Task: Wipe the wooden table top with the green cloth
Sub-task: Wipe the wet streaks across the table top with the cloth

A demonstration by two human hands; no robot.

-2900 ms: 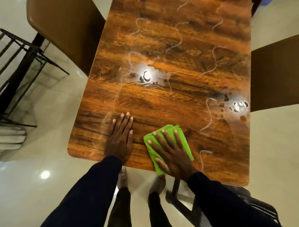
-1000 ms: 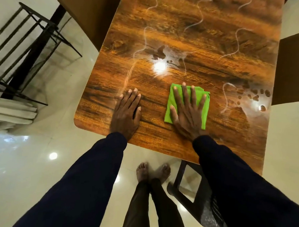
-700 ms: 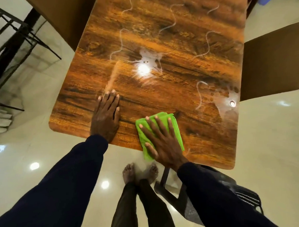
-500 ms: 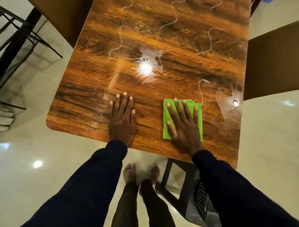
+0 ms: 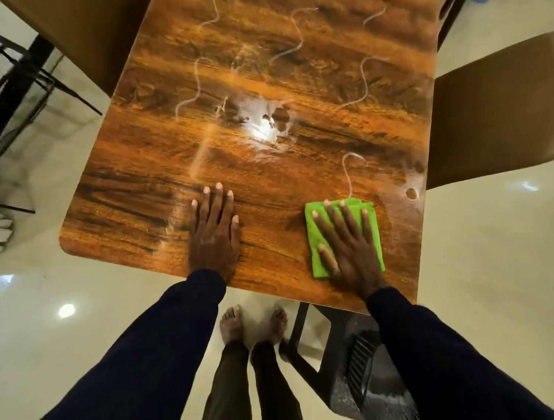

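A glossy wooden table top (image 5: 267,153) fills the upper middle of the head view. Wavy white liquid trails and wet patches mark its middle and far part. A folded green cloth (image 5: 315,240) lies near the table's near right corner. My right hand (image 5: 347,248) presses flat on the cloth with straight, spread fingers. My left hand (image 5: 215,234) rests flat on the bare wood near the front edge, left of the cloth, fingers straight.
A brown chair (image 5: 493,111) stands at the table's right side and another brown chair (image 5: 77,34) at the far left. A black metal rack (image 5: 13,81) is on the left. A dark stool (image 5: 355,365) sits under the near edge by my bare feet (image 5: 252,322).
My right hand has slid the green cloth to the right along the near part of the table, toward the right corner. My left hand stays flat on the wood.
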